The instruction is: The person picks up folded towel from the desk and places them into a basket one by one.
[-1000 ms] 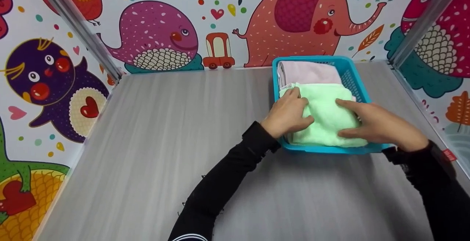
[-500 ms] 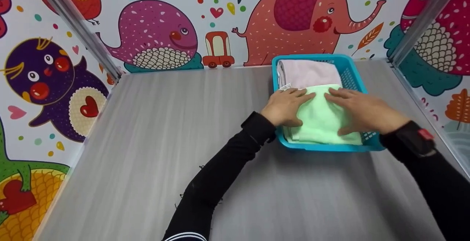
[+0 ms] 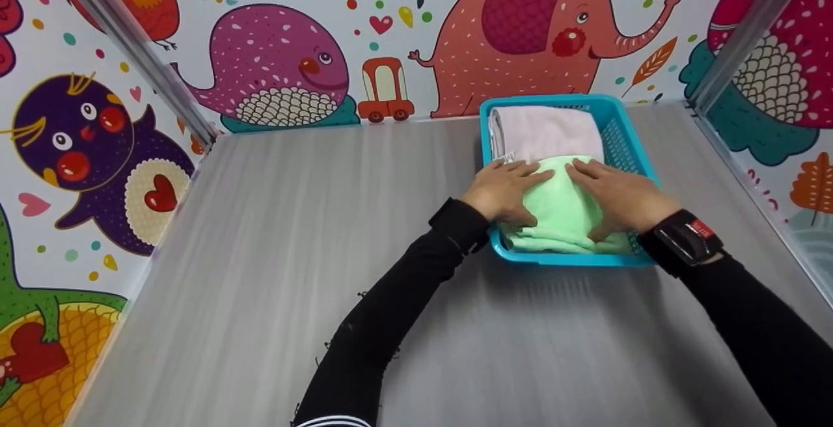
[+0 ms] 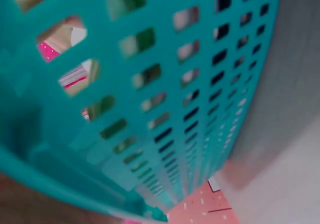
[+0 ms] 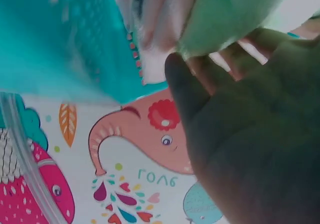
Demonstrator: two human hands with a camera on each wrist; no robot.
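Note:
A light green folded cloth (image 3: 559, 202) lies in the front part of a turquoise plastic basket (image 3: 566, 260). Behind it sits a folded pale pink cloth (image 3: 546, 131) with a small white label at its edge. My left hand (image 3: 502, 192) rests on the green cloth's left side, fingers spread. On the right side my right hand (image 3: 625, 199) presses the same cloth with extended fingers. In the right wrist view, the right hand (image 5: 250, 114) touches the green cloth (image 5: 225, 19) from beside it. The left wrist view shows the basket's slotted wall (image 4: 165, 84); the left hand is mostly hidden there.
The basket stands on a grey table (image 3: 293, 251) near the back wall. White panels with cartoon animals (image 3: 520, 36) enclose the back and sides. Metal posts (image 3: 755, 36) stand at the corners.
My right hand has moved left and inward over the green cloth, whose right side is drawn in, away from the basket's right wall. My left hand's fingers have spread flatter on the cloth.

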